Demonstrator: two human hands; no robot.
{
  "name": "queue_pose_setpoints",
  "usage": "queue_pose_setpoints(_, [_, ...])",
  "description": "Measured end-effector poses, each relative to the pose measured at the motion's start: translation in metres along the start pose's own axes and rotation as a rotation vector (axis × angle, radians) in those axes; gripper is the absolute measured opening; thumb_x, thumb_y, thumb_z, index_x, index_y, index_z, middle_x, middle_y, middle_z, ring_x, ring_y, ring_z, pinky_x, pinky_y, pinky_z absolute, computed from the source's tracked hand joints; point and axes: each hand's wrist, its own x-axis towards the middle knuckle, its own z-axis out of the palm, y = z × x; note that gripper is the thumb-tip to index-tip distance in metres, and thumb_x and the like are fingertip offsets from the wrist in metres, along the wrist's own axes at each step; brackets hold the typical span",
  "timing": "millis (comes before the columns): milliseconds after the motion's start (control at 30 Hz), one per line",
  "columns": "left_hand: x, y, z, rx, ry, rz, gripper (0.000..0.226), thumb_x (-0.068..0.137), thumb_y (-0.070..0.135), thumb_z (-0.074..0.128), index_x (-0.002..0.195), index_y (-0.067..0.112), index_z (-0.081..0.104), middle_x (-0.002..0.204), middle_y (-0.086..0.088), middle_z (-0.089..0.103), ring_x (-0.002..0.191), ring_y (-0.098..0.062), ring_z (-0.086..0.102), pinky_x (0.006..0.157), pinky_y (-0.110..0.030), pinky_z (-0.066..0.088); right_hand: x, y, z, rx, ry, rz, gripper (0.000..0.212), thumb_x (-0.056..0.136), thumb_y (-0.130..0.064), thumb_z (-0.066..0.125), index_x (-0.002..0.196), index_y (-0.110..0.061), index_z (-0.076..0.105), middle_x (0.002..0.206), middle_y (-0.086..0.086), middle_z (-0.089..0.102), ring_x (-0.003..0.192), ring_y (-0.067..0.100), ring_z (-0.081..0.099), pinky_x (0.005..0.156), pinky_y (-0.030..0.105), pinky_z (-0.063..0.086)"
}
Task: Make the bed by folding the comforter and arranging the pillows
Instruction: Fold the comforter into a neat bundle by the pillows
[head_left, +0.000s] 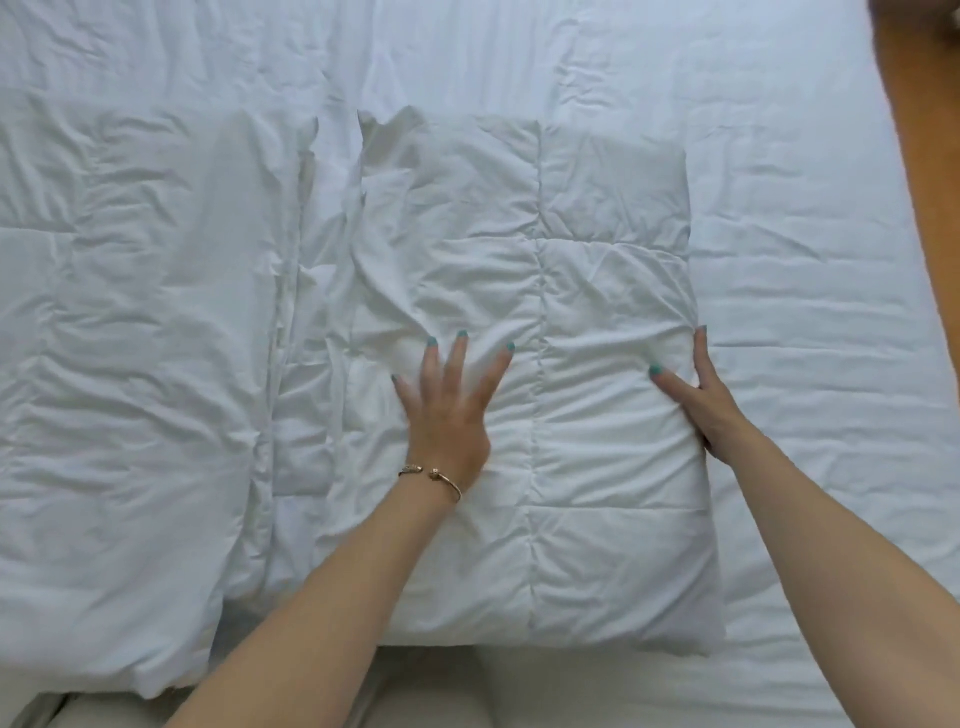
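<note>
Nearest the camera, a pale beige edge (431, 686) runs along the bottom of the view; what it is cannot be told. Two bare forearms reach up from it over the bed.

Left hand (449, 410): palm down, fingers straight and spread, pressing flat on the middle of a white quilted pillow (597, 312). Nothing gripped. A gold bangle (431, 475) sits on that wrist. Nails painted teal.

Right hand (698, 395): set against the pillow's right edge, thumb lying on top of the fabric, fingers down along the side. The hand pinches the edge between thumb and fingers.

Pillow lies flat, long axis running away from the camera, near end at the bed's near edge. Stitched seams divide it into panels; cover wrinkled.

Just left of it, a second white quilted pillow (119, 338), also flat, its loose case edge lying in the gap between the two.

Beyond and to the right, white creased sheet (779, 156) covers the mattress.

Far right, a strip of wooden floor (919, 130).
</note>
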Motion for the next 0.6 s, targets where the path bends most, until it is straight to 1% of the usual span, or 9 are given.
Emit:
queue_pose_setpoints(33, [0.0,0.007,0.006,-0.102,-0.049,-0.004,0.072,0.089,0.024,0.039,0.148,0.052,0.007,0.161,-0.005,0.01,0.146,-0.039,0.002,0.102,-0.076,0.01,0.003,0.0,-0.002,-0.006,-0.014,0.0,0.119,0.05,-0.069,0.082,0.14,-0.066,0.004,0.152,-0.014,0.031,0.127,0.017,0.048,0.095,0.034,0.047])
queue_pose_setpoints(67, [-0.001,0.008,0.013,-0.168,-0.113,-0.077,0.062,0.093,0.045,0.033,0.145,0.057,0.002,0.162,-0.001,-0.002,0.147,-0.034,-0.011,0.103,-0.075,0.003,0.004,-0.001,-0.002,-0.026,-0.025,-0.02,0.121,0.051,-0.067,0.084,0.141,-0.065,0.003,0.153,-0.015,0.029,0.13,0.016,0.045,0.1,0.036,0.044])
queue_pose_setpoints(133, [0.002,-0.002,0.025,-0.121,-0.204,-0.177,0.064,0.086,0.075,0.018,0.139,0.062,-0.015,0.157,0.004,-0.029,0.142,-0.027,-0.032,0.102,-0.073,-0.009,0.001,-0.009,-0.001,-0.114,-0.042,-0.093,0.121,0.057,-0.06,0.085,0.141,-0.065,-0.001,0.154,-0.019,0.026,0.133,0.01,0.04,0.105,0.032,0.039])
queue_pose_setpoints(200, [0.006,-0.011,0.031,-0.093,-0.241,-0.185,0.071,0.078,0.085,0.014,0.135,0.064,-0.024,0.15,0.006,-0.042,0.137,-0.024,-0.041,0.101,-0.073,-0.014,-0.009,-0.022,-0.001,-0.189,-0.046,-0.138,0.117,0.061,-0.053,0.083,0.137,-0.07,-0.004,0.152,-0.024,0.025,0.13,0.005,0.039,0.102,0.026,0.036])
queue_pose_setpoints(300, [0.01,-0.015,0.027,-0.151,-0.268,-0.178,0.076,0.072,0.09,0.013,0.132,0.066,-0.025,0.148,0.009,-0.045,0.136,-0.021,-0.043,0.101,-0.072,-0.013,-0.033,-0.039,0.0,-0.188,-0.055,-0.225,0.112,0.068,-0.039,0.083,0.136,-0.071,0.0,0.147,-0.033,0.025,0.13,0.0,0.041,0.106,0.026,0.037])
queue_pose_setpoints(367, [0.007,-0.019,0.02,-0.175,-0.301,-0.178,0.075,0.073,0.089,0.013,0.134,0.065,-0.024,0.149,0.01,-0.042,0.137,-0.02,-0.04,0.102,-0.072,-0.012,-0.052,-0.051,0.003,-0.208,-0.053,-0.307,0.108,0.076,-0.021,0.081,0.143,-0.064,0.008,0.151,-0.034,0.021,0.136,-0.004,0.034,0.113,0.029,0.032])
queue_pose_setpoints(433, [0.004,-0.025,0.01,-0.163,-0.32,-0.18,0.07,0.079,0.084,0.013,0.136,0.063,-0.022,0.153,0.009,-0.037,0.14,-0.02,-0.035,0.104,-0.071,-0.009,-0.073,-0.067,0.011,-0.224,-0.045,-0.375,0.101,0.079,-0.01,0.078,0.144,-0.06,0.019,0.152,-0.032,0.023,0.138,-0.007,0.028,0.116,0.031,0.028])
queue_pose_setpoints(533, [-0.006,-0.042,-0.011,-0.087,-0.304,-0.161,0.062,0.088,0.074,0.007,0.139,0.057,-0.022,0.157,0.006,-0.028,0.144,-0.019,-0.028,0.108,-0.067,-0.008,-0.109,-0.099,0.036,-0.237,-0.02,-0.451,0.093,0.076,-0.008,0.081,0.14,-0.058,0.034,0.151,-0.025,0.031,0.138,-0.002,0.032,0.114,0.031,0.032])
queue_pose_setpoints(600, [-0.018,-0.066,-0.029,-0.007,-0.254,-0.101,0.062,0.088,0.071,0.001,0.142,0.052,-0.023,0.16,0.004,-0.02,0.146,-0.02,-0.021,0.113,-0.06,-0.009,-0.136,-0.122,0.059,-0.26,0.017,-0.508,0.088,0.075,-0.007,0.081,0.137,-0.054,0.04,0.148,-0.023,0.036,0.137,-0.001,0.033,0.112,0.028,0.032])
